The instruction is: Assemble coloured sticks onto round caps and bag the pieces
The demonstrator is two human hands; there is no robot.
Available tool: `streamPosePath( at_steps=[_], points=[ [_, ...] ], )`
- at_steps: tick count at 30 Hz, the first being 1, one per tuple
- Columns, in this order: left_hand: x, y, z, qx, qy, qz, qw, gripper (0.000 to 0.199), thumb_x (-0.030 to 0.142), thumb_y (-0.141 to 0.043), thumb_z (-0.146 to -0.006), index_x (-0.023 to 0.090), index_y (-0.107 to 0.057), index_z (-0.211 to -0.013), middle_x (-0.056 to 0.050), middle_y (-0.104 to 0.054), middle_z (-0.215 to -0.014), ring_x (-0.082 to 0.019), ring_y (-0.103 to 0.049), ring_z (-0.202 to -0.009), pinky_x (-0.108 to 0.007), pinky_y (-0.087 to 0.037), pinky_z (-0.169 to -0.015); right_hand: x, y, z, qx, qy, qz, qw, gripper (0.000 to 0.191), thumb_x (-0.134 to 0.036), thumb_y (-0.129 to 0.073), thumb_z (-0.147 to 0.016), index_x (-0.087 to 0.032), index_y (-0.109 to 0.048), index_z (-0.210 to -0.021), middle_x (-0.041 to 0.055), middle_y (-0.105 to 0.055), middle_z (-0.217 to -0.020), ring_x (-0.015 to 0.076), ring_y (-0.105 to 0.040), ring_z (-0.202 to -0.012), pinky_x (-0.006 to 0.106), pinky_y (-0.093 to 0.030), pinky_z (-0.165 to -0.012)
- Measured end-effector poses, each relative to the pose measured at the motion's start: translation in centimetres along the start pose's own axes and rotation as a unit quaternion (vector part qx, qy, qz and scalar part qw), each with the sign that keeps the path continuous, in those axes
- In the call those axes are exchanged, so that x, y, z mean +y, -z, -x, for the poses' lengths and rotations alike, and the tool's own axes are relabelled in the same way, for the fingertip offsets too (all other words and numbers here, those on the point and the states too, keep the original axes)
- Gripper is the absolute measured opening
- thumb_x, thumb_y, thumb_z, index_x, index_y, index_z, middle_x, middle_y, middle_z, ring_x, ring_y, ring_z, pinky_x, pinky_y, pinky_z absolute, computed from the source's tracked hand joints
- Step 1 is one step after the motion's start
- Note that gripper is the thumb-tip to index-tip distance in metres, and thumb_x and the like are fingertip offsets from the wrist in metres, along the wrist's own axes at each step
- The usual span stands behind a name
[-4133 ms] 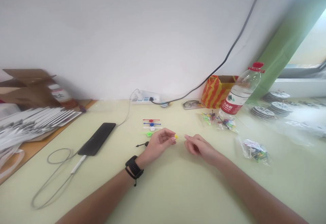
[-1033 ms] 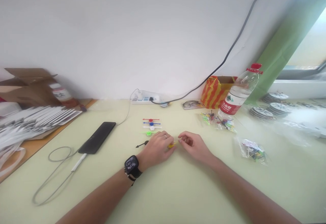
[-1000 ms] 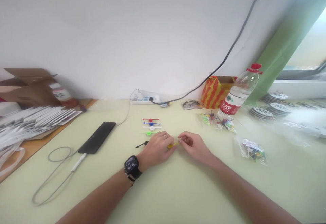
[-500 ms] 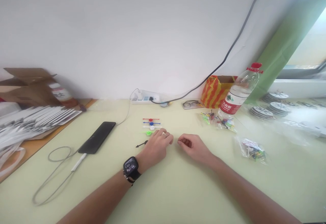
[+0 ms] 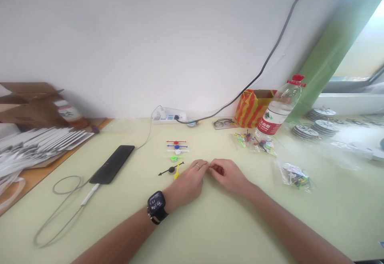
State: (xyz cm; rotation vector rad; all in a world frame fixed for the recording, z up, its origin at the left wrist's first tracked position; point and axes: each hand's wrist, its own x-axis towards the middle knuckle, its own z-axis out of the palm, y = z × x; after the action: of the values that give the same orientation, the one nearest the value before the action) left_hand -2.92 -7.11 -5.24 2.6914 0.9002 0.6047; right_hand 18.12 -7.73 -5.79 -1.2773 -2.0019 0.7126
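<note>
My left hand (image 5: 189, 181), wearing a watch, is closed, its fingertips meeting those of my right hand (image 5: 230, 176) just above the table. My right hand is closed in a pinch; whatever either hand holds is hidden. To the left lies a column of small arrow spinners: red (image 5: 176, 142), blue (image 5: 177, 147), white (image 5: 177, 152) and green (image 5: 174, 159). Nearer me, a black arrow spinner (image 5: 171, 171) lies tilted, with a yellow arrow spinner (image 5: 177, 171) beside it, partly behind my left hand.
At left are a phone (image 5: 112, 164) on a cable and stacked white pieces (image 5: 48, 146). A power strip (image 5: 168, 116) and glasses (image 5: 223, 123) sit by the wall. Rightward stand a water bottle (image 5: 274, 112), bagged spinners (image 5: 294, 176) and stacked discs (image 5: 305, 132).
My left hand has moved down and rightward until its fingers meet my right hand's. The yellow spinner and more of the black one now show. My right hand has barely moved.
</note>
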Motion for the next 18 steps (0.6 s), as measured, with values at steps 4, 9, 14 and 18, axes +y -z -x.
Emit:
streamPosePath(
  at_steps=[4,9,14,18],
  points=[
    [0.3,-0.6,0.3,0.007,0.034,-0.004,0.999,0.05,0.013,-0.038,-0.1,0.022,-0.038,-0.149,-0.011,-0.049,-0.151,-0.028,-0.039,-0.147,-0.052,-0.043,-0.117,0.3,0.2,-0.1,0.028,-0.023,0.03,0.999,0.013,-0.022,-0.055,-0.091,-0.023,-0.065,-0.083,-0.0009,-0.067,-0.069,0.0162,-0.058,-0.062,0.028,-0.043,-0.062],
    [-0.8,0.0,0.4,-0.022,0.06,-0.032,0.997,0.047,0.037,-0.04,-0.105,0.024,-0.042,-0.151,-0.009,-0.042,-0.16,-0.033,-0.026,-0.154,-0.055,-0.038,-0.12,1.0,0.1,-0.3,0.036,-0.031,0.041,0.998,0.012,-0.022,-0.055,-0.091,-0.023,-0.063,-0.083,-0.0007,-0.067,-0.071,0.017,-0.059,-0.063,0.029,-0.044,-0.061],
    [-2.0,0.5,0.6,-0.054,0.048,-0.058,0.996,0.061,0.053,-0.039,-0.105,0.024,-0.033,-0.158,-0.009,-0.029,-0.167,-0.034,-0.016,-0.156,-0.054,-0.03,-0.123,2.0,-0.2,-0.4,0.072,0.022,0.038,0.996,0.015,-0.018,-0.058,-0.089,-0.023,-0.064,-0.102,0.0059,-0.069,-0.105,0.0225,-0.063,-0.1,0.036,-0.051,-0.089],
    [-2.3,0.5,0.7,-0.067,0.015,-0.073,0.995,0.063,0.055,-0.037,-0.105,0.027,-0.026,-0.161,-0.007,-0.021,-0.169,-0.031,-0.012,-0.157,-0.052,-0.022,-0.127,2.4,-1.1,-0.6,0.092,0.034,0.052,0.994,0.022,-0.017,-0.057,-0.09,-0.023,-0.062,-0.111,0.0081,-0.066,-0.115,0.0255,-0.059,-0.113,0.043,-0.047,-0.101]
  ],
)
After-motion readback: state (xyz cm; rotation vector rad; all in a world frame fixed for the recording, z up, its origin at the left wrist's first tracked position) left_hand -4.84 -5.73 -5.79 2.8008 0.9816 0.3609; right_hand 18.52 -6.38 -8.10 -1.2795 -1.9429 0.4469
